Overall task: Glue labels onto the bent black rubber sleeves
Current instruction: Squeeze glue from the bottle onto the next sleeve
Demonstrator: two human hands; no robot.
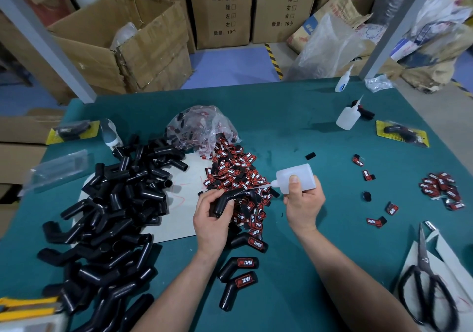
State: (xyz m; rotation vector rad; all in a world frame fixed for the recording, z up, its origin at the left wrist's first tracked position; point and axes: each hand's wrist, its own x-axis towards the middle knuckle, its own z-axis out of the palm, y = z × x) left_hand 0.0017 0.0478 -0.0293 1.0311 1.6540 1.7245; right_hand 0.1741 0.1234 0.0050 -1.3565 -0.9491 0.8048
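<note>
Your left hand (211, 220) grips a bent black rubber sleeve (221, 202). Your right hand (303, 203), at its 3 o'clock, holds a translucent white plastic glue bottle (298, 174), nozzle near the sleeve.

Head camera looks forward and steeply down, close over the table (294, 127).

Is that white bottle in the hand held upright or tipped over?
Tipped. The bottle lies nearly sideways in the right hand, nozzle pointing at the sleeve in the left hand.
</note>
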